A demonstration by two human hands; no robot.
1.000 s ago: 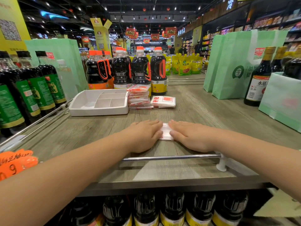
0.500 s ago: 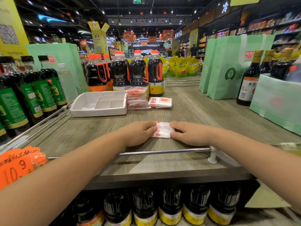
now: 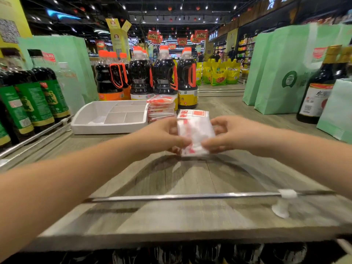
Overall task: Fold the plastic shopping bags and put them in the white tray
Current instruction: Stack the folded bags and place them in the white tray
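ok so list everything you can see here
held bag: one, white with red print, folded, centre
tray: one, white, left of centre
bag stack: one pile, white and red, right of the tray
loose bags: small pile, white and red, behind the held bag
orange-capped bottles: several, dark, behind the tray
green-labelled bottles: several, dark, far left
paper bags: several, green, both sides
shelf: one, grey wood, under everything
rail: one, metal, front of shelf
left hand: one, grips the held bag
right hand: one, grips the held bag
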